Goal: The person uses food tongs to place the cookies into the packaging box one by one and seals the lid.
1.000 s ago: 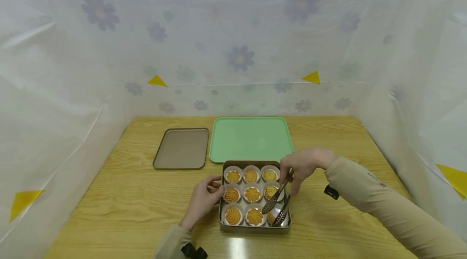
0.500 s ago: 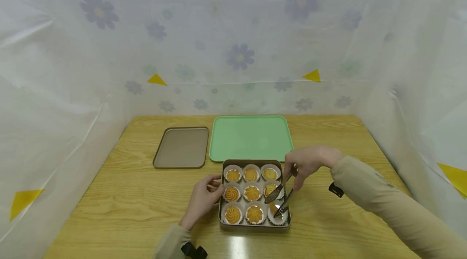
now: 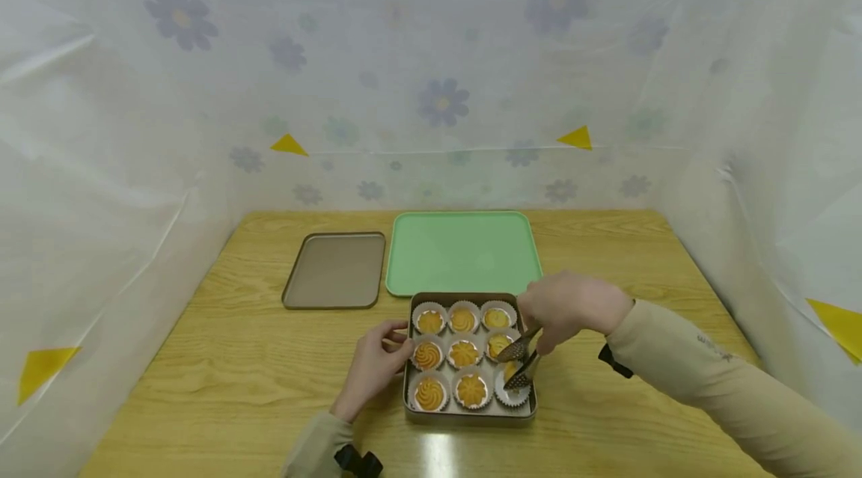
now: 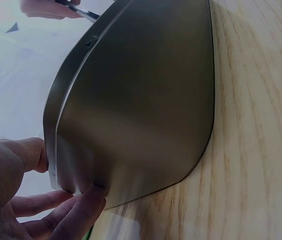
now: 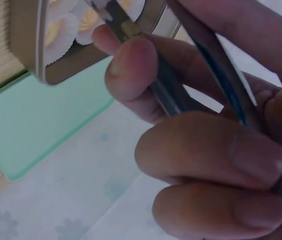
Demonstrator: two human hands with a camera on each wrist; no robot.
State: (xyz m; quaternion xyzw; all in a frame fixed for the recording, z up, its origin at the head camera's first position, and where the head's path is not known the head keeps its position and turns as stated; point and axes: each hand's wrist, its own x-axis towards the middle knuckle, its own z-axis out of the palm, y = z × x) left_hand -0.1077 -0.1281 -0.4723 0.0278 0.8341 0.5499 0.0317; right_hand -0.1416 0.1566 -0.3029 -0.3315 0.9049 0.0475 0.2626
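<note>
A deep metal baking tin [image 3: 473, 420] holds rows of piped yellow cookies in white paper cups. My left hand [image 3: 377, 362] grips the tin's left wall; in the left wrist view the thumb is at the rim and the fingers [image 4: 83, 207] lie against the outside. My right hand [image 3: 569, 310] holds metal tongs [image 3: 521, 379] with perforated ends, fingers curled round the arms in the right wrist view. The tong ends stand apart over the tin's right side, the lower one at the front-right paper cup [image 3: 513, 397]. The cookie [image 3: 509, 369] there is partly hidden behind it.
A green tray [image 3: 465, 252] lies behind the tin, close to its back rim. To its left is a shallow brown baking tray [image 3: 335, 270]. All stand on a wooden table [image 3: 236, 366], with flower-patterned sheeting [image 3: 444, 104] around its back and sides.
The tong ends have lifted from low over the front-right cup and shifted a little towards the back, uncovering more of that cup. The left hand stays at the tin's left wall.
</note>
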